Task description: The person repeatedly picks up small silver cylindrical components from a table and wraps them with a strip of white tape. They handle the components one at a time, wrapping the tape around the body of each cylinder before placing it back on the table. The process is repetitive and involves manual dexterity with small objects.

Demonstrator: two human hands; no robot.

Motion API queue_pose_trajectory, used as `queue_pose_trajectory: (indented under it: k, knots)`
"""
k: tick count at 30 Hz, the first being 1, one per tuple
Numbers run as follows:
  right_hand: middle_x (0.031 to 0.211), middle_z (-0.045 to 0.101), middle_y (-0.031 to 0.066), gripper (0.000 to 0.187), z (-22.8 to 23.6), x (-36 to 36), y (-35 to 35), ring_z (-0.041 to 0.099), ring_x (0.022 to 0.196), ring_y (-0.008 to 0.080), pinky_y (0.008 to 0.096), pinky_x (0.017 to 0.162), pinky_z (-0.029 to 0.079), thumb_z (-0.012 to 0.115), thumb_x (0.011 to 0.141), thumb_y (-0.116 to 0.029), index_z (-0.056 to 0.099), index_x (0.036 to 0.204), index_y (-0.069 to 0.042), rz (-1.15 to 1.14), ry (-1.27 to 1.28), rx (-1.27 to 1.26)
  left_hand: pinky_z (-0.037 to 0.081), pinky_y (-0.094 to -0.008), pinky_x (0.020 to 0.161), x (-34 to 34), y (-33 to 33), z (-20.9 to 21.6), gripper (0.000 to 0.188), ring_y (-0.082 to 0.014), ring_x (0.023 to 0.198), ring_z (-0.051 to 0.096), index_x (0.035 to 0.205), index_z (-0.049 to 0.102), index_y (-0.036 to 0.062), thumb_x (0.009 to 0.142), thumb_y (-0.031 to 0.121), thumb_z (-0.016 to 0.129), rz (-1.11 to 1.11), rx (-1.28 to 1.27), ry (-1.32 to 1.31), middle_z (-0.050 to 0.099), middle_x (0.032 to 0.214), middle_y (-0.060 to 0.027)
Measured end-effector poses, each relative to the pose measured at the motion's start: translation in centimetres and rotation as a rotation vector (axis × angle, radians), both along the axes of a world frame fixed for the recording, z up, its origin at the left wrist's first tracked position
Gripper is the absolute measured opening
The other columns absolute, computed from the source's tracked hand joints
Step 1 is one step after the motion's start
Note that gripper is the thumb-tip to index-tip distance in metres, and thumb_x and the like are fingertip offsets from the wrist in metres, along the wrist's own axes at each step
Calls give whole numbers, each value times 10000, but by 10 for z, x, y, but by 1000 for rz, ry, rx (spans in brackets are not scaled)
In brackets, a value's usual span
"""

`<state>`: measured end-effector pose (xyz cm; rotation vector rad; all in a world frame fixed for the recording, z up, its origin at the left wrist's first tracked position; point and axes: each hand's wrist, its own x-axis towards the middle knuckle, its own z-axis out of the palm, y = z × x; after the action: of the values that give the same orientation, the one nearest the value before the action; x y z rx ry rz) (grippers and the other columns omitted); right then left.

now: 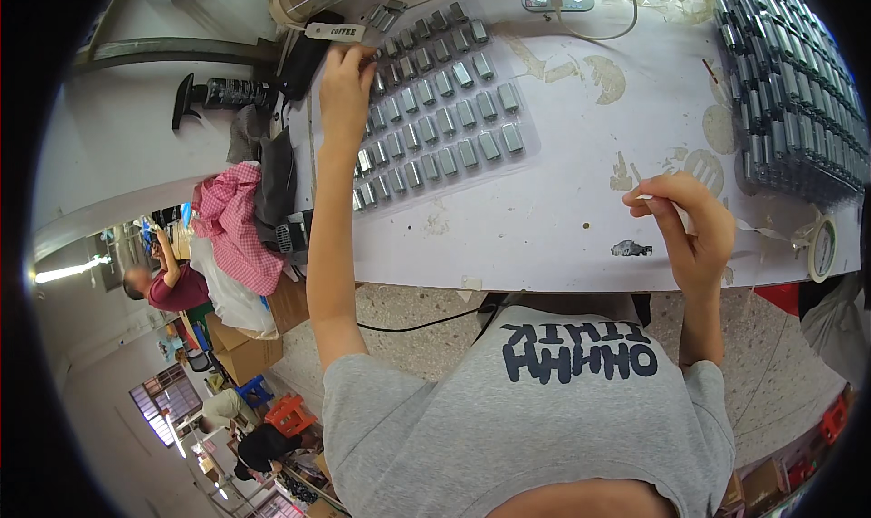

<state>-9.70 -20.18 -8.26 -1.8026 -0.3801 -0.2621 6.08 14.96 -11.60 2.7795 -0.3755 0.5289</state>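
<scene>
While speckled flooring (408,301) spreads beneath a stained white table (535,241), a clear plastic tray (533,135) of silvery metal blocks (465,112) lies on its left part. The left hand (345,92) curls at the tray's far-left corner, its grip impossible to tell; the right hand (696,229) pinches a small white piece (644,197).

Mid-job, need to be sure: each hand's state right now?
Left hand: at the tray; whether its grip holds anything cannot be told.
Right hand: closed, pinching a small white piece.

The left hand (345,87) is beside silver blocks (445,122); the right (697,229) pinches something white (644,197).
</scene>
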Motion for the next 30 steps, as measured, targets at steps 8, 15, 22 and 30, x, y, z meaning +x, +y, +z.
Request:
queue_pose_trajectory:
  k: [8, 15, 22, 30]
  knots:
    - [753, 596, 83, 151, 4, -3, -4, 543, 618, 143, 218, 568, 417, 557, 742, 79, 571, 877, 11, 11, -73, 54, 421, -351, 706, 1, 3, 3, 193, -273, 822, 547, 949, 617, 101, 766, 147, 578, -21, 56, 79, 554, 895, -91]
    - [778, 601, 89, 154, 18, -21, -5, 572, 628, 130, 212, 579, 436, 517, 792, 61, 552, 935, 16, -26, 110, 80, 412, -357, 760, 22, -7, 13, 205, -290, 877, 537, 933, 612, 85, 745, 167, 603, -131, 182, 61, 571, 935, -115]
    - [813, 608, 101, 146, 23, -27, -7, 588, 659, 137, 217, 592, 444, 521, 776, 79, 559, 903, 20, -8, 90, 26, 427, -349, 731, 37, -2, 27, 248, -267, 842, 563, 948, 573, 43, 719, 124, 625, -98, 23, 400, 572, 916, -153]
    - [720, 585, 82, 180, 40, -32, -15, 559, 596, 162, 231, 522, 408, 551, 707, 108, 561, 861, 15, -54, 125, -21, 455, -288, 700, -5, -7, 39, 219, -203, 784, 594, 955, 582, 30, 746, 90, 604, 20, 86, 262, 569, 822, -112]
